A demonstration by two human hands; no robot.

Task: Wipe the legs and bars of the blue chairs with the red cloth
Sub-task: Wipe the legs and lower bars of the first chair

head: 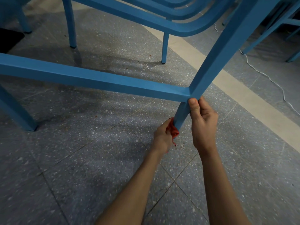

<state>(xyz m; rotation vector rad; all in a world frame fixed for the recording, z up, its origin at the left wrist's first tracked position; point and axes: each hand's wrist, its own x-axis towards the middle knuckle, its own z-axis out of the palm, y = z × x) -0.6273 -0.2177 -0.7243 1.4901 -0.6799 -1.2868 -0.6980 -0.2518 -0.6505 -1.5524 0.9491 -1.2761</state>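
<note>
— Why is the cloth so low down?

— My left hand [162, 137] has the red cloth [173, 131] bunched in its curled fingers and pressed against the foot of the chair leg [181, 114], close to the floor [81, 159]. I take that to be the part I'm wiping now.

— And the other hand?

— Just to the right, my right hand [203, 125] grips the same leg higher up. The thumb [193, 105] lies on the near face under the joint with the long bar [90, 77], and the fingers wrap behind. I'd say it steadies the chair so the leg can't skid while I rub.

— What's around you?

— Speckled grey tiles, grubby-looking under the seat. More blue legs [71, 26] stand far left. A pale stripe [243, 98] runs across to the right, and beyond it a white cable [267, 77] snakes past other blue chairs [276, 25].
</note>
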